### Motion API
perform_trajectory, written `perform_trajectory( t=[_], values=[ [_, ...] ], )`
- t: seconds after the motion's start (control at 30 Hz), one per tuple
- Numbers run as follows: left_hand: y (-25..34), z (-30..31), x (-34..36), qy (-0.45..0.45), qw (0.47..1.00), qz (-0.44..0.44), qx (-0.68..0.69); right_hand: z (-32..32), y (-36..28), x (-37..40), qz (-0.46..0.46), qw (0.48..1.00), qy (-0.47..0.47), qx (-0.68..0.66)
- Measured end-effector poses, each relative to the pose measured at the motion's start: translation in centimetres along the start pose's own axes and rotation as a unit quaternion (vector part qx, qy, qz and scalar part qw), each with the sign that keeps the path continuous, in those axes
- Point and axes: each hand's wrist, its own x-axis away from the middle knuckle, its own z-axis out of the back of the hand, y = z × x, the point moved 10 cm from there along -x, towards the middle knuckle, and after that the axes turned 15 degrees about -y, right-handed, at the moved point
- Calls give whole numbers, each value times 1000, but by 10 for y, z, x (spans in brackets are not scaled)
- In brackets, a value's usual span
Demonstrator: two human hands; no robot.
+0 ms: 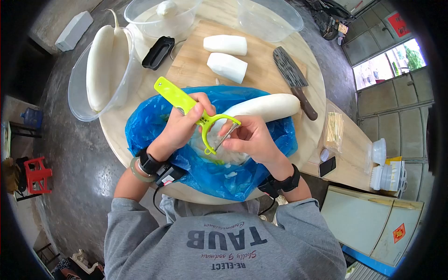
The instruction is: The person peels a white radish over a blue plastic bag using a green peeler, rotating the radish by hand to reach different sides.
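My left hand (186, 122) is closed round the neck of a yellow-green peeler (179, 97), above a blue plastic bag (148, 116). The fingers of my right hand (248, 136) are pinched at the peeler's metal blade. Pale peelings (198, 145) lie inside the bag under both hands. A long white radish (270, 106) rests across the bag's far right side, beyond my right hand. Two peeled radish pieces (225, 45) lie on the wooden board (193, 46), and a cleaver (290, 69) with a brown handle is to their right.
A clear tub (76, 88) with large radishes stands on the left. Two more clear tubs (161, 23) sit at the far edge, with a black tray (158, 52) nearby. A phone (327, 166) and packed skewers (334, 128) lie on a side table at the right.
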Motion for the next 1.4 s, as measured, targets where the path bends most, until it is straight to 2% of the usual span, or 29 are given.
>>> perform_trajectory(
  t=[0.27,0.37,0.47,0.67,0.97,1.07,1.17,1.27,1.4],
  values=[
    [18,5,2,53,993,-42,-96,18,1,8,-16,996,87,25],
    [17,7,3,53,990,-34,-123,25,-3,10,34,992,111,40],
    [20,8,4,64,989,-39,-127,26,-11,14,11,983,132,124],
    [36,-2,3,77,979,-41,-182,30,-13,16,31,975,156,156],
    [43,-9,0,44,967,-77,-240,32,-19,24,-1,973,151,175],
    [41,-8,0,48,970,-67,-230,24,-20,22,-78,944,99,306],
    [41,-6,2,67,967,-63,-237,3,-36,16,-39,895,32,444],
    [39,-6,2,67,968,-62,-234,12,-34,17,-5,906,48,420],
    [39,-7,2,65,968,-61,-235,28,-34,21,-23,938,128,322]
  ],
)
